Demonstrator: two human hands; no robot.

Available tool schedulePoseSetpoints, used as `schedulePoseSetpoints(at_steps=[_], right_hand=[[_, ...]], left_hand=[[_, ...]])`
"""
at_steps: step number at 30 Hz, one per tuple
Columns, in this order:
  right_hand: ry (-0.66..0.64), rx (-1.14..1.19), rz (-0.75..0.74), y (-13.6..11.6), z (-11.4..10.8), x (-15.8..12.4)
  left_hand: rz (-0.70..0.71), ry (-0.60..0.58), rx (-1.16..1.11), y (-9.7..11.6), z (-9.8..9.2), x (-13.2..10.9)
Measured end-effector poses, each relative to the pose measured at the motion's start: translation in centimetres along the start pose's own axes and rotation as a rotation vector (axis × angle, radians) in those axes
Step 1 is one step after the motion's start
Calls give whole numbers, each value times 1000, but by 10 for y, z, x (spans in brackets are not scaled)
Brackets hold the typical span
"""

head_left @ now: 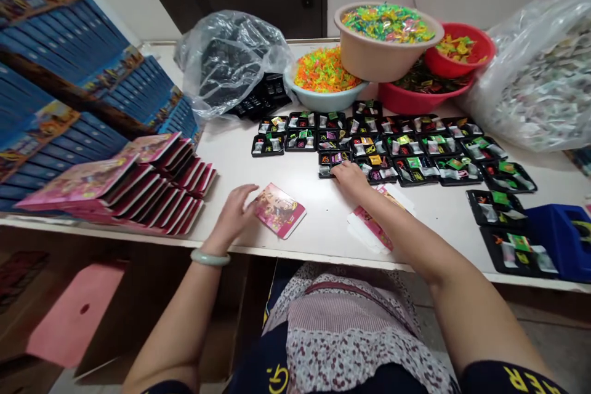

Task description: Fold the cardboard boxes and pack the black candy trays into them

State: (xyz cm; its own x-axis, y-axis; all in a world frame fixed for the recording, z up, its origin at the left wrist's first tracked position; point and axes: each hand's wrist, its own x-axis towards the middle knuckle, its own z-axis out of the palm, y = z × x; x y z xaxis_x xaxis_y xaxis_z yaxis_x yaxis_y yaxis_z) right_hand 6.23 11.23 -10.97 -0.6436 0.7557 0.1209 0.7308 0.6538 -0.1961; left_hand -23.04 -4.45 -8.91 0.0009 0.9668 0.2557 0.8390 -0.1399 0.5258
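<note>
Two bare hands were at the white surface [318, 231]. The left hand [236, 215] was open and loosely curved, its fingertips at the left edge of a pink box [280, 210] that lay flat. The right hand [349, 177], beyond the pink box and to its right, had its fingers bent over the end of a filled black tray [325, 175]; whether they had closed on it could not be told.

The tray's compartments were uncovered and held small loose pieces, so a light pinch on the rim and a level, unhurried lift looked the safest handling. The neighbouring trays sat tight against it, so fingertips were best kept clear of them. Light pressure at the pink box's edge would probably have steadied it without denting the card.

Right of the pink box, a flattened carton [373, 231] lay partly under the right forearm. Left of the pink box stood stacked pink boxes [152, 194]; well beyond it were a pale blue basin [323, 100] and a cream basin [385, 63], both heaped with bright pieces.
</note>
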Motion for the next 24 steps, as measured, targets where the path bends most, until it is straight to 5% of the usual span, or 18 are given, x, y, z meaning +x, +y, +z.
schedulePoseSetpoints(at_steps=[3,7,12,18,24], right_hand=[[-26,-23,-26,-6,5,2],[-18,35,-64,-10,5,-5],[31,125,-133,-2,1,16],[-115,54,-206,-7,0,54],[-81,199,-211,2,-3,49]], left_hand=[[109,-103,85,32,33,-17],[48,-56,237,54,57,-30],[41,-110,271,44,48,-32],[79,-147,322,45,45,-30],[70,-149,307,42,48,-35]])
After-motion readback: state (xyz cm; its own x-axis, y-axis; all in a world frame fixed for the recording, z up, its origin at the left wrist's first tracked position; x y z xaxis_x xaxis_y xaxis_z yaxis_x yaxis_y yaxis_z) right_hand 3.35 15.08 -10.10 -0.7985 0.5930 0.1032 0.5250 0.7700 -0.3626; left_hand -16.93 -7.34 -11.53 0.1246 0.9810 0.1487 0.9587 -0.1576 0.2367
